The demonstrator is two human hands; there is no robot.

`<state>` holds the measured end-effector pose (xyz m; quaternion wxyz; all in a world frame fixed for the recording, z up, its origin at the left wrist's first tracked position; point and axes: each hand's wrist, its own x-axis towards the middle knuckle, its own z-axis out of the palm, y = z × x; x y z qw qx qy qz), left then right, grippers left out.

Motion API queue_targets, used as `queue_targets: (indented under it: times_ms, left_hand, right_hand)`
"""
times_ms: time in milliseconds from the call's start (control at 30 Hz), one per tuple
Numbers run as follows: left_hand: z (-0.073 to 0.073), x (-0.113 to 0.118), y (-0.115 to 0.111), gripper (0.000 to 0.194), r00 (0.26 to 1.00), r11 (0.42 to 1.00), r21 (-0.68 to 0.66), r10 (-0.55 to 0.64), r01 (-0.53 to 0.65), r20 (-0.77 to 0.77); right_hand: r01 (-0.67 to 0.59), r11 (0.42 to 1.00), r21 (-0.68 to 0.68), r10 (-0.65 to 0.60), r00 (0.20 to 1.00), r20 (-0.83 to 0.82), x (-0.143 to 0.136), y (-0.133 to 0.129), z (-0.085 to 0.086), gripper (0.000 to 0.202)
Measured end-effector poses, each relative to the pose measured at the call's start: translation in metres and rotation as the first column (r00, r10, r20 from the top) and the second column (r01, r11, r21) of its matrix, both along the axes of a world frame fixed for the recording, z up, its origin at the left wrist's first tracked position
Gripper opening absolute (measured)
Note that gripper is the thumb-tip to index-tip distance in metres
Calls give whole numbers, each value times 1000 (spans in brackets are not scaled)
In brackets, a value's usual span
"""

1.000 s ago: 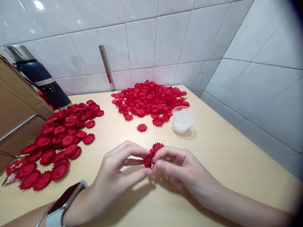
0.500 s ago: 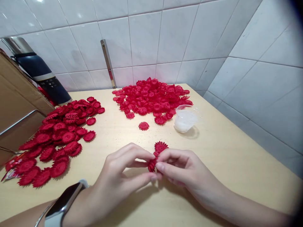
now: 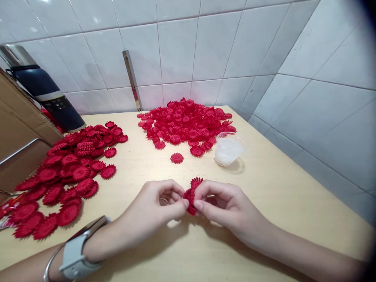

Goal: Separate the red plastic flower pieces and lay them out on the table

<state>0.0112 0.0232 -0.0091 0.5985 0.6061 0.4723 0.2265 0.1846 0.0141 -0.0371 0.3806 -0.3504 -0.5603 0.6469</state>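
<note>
Between my hands, above the front middle of the table, is a red petal-edged disc [image 3: 190, 199], like a fabric flower. My left hand [image 3: 164, 201] pinches its left edge between thumb and forefinger. My right hand [image 3: 225, 201] pinches its right side the same way, and its fingers hide part of the disc. Another red flower disc [image 3: 196, 182] shows just behind, partly covered; I cannot tell whether the two are joined. A single red flower disc [image 3: 176, 158] lies flat on the table farther back.
A heap of red flower discs [image 3: 185, 121] lies at the back, with a clear cup of white stuff [image 3: 227, 150] at its right. At the left is another pile [image 3: 70, 168], beside a cardboard box [image 3: 23, 117] and a dark blue bottle [image 3: 49, 90]. Tiled walls [image 3: 176, 47] close off the table.
My left thumb and fingers have closed onto the left edge of the red disc, where they were spread apart before. My left wrist has turned. My right hand keeps its pinch.
</note>
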Motion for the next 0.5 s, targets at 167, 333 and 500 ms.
queue_targets:
  times_ms: [167,333,500]
  left_hand:
    - [6,-3,4,11,992,999,53,17,-11,-124]
    - [4,-6,8,9,993,994,34,104,-102,-62]
    - [5,-9,15,9,987,992,46,121,-117,-108]
  right_hand:
    - [64,997,32,-66,995,70,1,1,6,10]
    - [243,965,102,-259,946,195,7,10,9,10]
    - [247,957,152,-280,924,261,7,15,6,8]
